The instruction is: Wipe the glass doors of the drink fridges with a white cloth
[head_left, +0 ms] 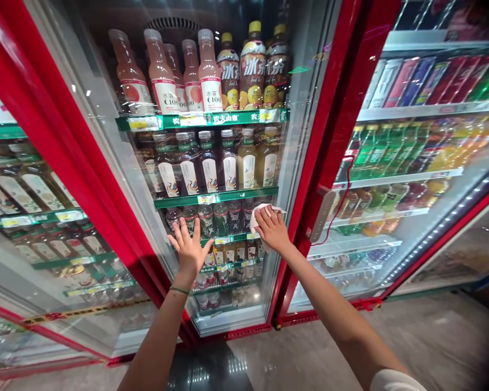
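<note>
My left hand (189, 247) lies flat with fingers spread against the glass door (146, 179) of a red-framed drinks fridge. My right hand (272, 228) presses a white cloth (257, 213) onto the same glass, a little higher and to the right. Behind the glass stand shelves of bottles: pink juice bottles (175, 76) and yellow-capped tea bottles (252, 68) on top, dark bottles (206, 163) on the shelf below.
A second red-framed fridge (411, 163) with cans and coloured bottles stands to the right, its grey door handle (321, 216) near my right hand. Another fridge door (36, 217) is at the left. Grey tiled floor (309, 353) lies below.
</note>
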{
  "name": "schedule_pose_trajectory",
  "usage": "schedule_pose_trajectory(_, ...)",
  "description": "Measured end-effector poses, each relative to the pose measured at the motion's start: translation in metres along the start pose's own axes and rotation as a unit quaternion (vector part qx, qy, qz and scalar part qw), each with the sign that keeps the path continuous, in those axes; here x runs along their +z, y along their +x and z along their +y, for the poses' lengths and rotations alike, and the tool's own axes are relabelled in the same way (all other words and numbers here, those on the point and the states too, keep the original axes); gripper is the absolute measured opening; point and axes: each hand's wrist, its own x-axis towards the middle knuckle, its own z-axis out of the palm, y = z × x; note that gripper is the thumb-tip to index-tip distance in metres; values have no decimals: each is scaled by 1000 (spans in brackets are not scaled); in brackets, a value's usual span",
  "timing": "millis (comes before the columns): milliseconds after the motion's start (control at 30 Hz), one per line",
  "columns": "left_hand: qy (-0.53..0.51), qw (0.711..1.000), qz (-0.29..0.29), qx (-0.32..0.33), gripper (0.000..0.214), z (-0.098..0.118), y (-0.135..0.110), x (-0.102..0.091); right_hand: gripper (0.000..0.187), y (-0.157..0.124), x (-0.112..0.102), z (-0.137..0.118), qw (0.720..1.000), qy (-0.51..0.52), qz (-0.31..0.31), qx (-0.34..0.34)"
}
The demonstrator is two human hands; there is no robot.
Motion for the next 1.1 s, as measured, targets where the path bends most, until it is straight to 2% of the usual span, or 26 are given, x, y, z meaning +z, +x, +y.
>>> schedule_pose_trajectory(67,-2,1000,5,8,90,-2,-1,2,55,-4,-5,16,1000,1,9,4)
schedule_pose_trajectory(167,-2,1000,9,12,90,-4,-1,2,52,-7,-13,32,991,11,102,80)
schedule_pose_trajectory(267,-2,1000,4,11,91,-5,-2,3,45,-4,-23,35,978,46,195,62)
schedule_pose_trajectory(333,-1,1000,2,10,92,-5,-2,4,39,6,-35,35,969,69,233,42)
schedule_pose_trajectory(400,1,1000,7,10,92,-4,-2,4,31,26,-52,40,957,92,272,44)
schedule_pose_trajectory(467,4,1000,15,13,91,-3,-2,3,22,56,-71,48,930,111,343,75)
schedule_pose_trajectory(533,7,1000,16,14,90,-3,-2,2,15,89,-87,57,897,95,415,116)
schedule_pose_trajectory(600,5,1000,14,16,89,-3,-2,1,15,118,-94,63,881,59,446,145)
schedule_pose_trajectory(667,0,1000,16,20,89,-3,-2,0,21,133,-89,62,902,29,406,142)
schedule_pose_trajectory(733,-4,1000,20,22,88,-4,-2,1,32,128,-72,51,942,22,313,123)
schedule_pose_trajectory(800,-5,1000,20,22,87,-4,-2,1,46,101,-47,34,967,33,224,117)
schedule_pose_trajectory(900,-12,1000,18,18,85,-5,-1,3,65,35,-3,9,977,22,169,130)
schedule_pose_trajectory(967,-17,1000,21,16,85,-6,-1,5,64,-6,16,2,987,-3,125,97)
schedule_pose_trajectory(1033,-21,999,22,16,85,-7,-1,6,53,-26,22,9,994,-26,99,25)
schedule_pose_trajectory(1100,-25,999,22,18,85,-7,-1,7,47,-19,15,25,992,-45,118,10)
